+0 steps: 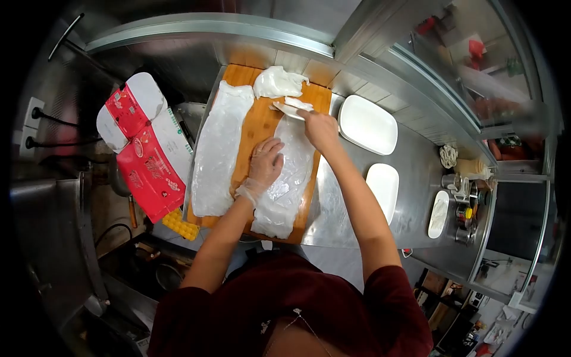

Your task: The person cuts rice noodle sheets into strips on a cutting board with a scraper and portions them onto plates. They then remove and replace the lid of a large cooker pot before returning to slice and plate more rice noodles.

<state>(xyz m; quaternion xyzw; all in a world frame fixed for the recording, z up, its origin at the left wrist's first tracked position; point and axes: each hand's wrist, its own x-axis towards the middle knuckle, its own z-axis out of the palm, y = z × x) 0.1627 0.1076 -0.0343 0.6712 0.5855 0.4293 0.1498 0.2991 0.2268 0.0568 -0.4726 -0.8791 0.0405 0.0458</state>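
On a wooden board (250, 128) lie two long, thin white sheets, a left sheet (221, 143) and a right sheet (297, 160). A crumpled white piece (278, 82) sits near the board's far edge. My left hand (266, 165), in a clear glove, lies with fingers stretched on the right sheet's left edge. My right hand (321, 130) is wrapped round a scraper-like tool (289, 110) with a pale blade, at the far end of the right sheet. A small white scrap (298, 103) lies beside the blade.
White trays (369, 125) stand right of the board on the metal counter (416, 172), with another white tray (382, 189) nearer. Farther right are a narrow dish (439, 214) and jars (464, 212). A red carton (148, 172) and yellow tray (180, 225) are at the left.
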